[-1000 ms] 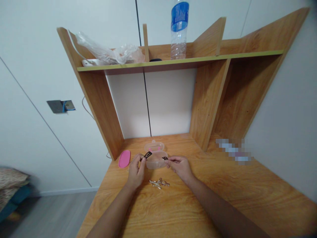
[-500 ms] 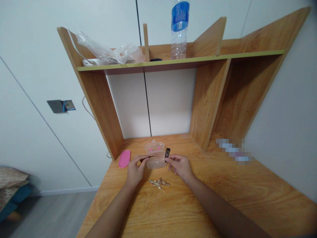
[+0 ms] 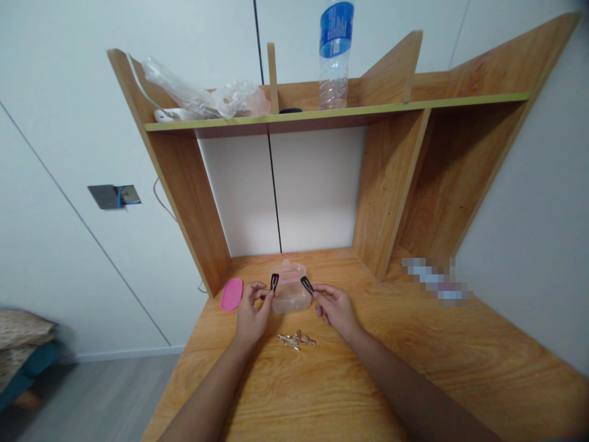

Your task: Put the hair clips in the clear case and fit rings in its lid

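Note:
Pinched in my left hand (image 3: 251, 311) is a black hair clip (image 3: 275, 282), held upright over the left side of a clear plastic box (image 3: 291, 304). My right hand (image 3: 336, 307) grips another black hair clip (image 3: 307, 285), tilted to the left, at the box's right side. The box stands with its hinged lid (image 3: 294, 269) open toward the back, and pink marks show on the lid. Nearer to me, several metallic hair clips (image 3: 296, 341) lie in a small pile on the wooden desk (image 3: 294, 393).
A pink oval tray (image 3: 231, 294) lies left of my left hand. Behind the desk rises a wooden shelf unit (image 3: 377, 202), bearing a plastic bottle (image 3: 334, 67) and a crumpled plastic bag (image 3: 239, 98). A blurred-out item (image 3: 435, 281) rests at the right.
The clip in my left hand has turned from lying nearly flat to upright, showing its face. The clip in my right hand has tipped over to the left.

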The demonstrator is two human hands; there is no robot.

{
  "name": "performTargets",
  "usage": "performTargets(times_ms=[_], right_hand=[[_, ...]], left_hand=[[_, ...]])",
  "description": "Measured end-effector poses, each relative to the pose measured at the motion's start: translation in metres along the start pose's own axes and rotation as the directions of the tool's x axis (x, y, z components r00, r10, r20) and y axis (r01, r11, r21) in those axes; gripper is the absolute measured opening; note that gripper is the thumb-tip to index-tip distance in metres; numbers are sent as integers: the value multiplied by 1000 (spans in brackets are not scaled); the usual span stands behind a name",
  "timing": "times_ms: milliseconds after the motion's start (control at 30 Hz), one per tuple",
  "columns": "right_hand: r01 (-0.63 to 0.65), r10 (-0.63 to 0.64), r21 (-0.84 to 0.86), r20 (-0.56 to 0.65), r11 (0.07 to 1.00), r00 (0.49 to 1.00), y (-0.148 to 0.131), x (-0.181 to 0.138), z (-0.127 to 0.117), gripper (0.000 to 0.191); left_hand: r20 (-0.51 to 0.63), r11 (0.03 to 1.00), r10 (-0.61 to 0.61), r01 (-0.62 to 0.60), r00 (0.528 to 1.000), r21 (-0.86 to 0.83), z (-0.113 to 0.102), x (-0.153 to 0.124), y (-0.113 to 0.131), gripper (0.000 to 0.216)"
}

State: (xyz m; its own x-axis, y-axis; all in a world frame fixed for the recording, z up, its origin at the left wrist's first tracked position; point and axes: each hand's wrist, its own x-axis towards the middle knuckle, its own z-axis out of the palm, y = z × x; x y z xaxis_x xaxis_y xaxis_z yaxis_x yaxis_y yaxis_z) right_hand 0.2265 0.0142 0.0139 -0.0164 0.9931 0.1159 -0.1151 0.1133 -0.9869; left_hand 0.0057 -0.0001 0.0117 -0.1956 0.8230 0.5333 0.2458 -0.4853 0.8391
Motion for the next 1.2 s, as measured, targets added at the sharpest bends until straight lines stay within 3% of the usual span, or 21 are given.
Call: performTargets(times_ms=[233, 700, 1033, 1200], right_hand=[[19, -20, -11, -44, 1000, 999, 0, 3, 0, 62], [-7, 9, 8, -164, 1000, 986, 10, 13, -9, 54], [-14, 26, 69, -183, 998, 983, 12, 17, -14, 48], [16, -7, 44, -188, 999, 982, 14, 19, -13, 45]], left_hand=[[-14, 998, 18, -17, 1000, 60, -4, 0, -4, 23], [22, 978, 84, -86, 996, 192, -7, 2, -6, 22], [180, 945, 210, -247, 961, 214, -9, -1, 1, 23], [178, 935, 232, -269, 956, 230, -8, 0, -4, 23]])
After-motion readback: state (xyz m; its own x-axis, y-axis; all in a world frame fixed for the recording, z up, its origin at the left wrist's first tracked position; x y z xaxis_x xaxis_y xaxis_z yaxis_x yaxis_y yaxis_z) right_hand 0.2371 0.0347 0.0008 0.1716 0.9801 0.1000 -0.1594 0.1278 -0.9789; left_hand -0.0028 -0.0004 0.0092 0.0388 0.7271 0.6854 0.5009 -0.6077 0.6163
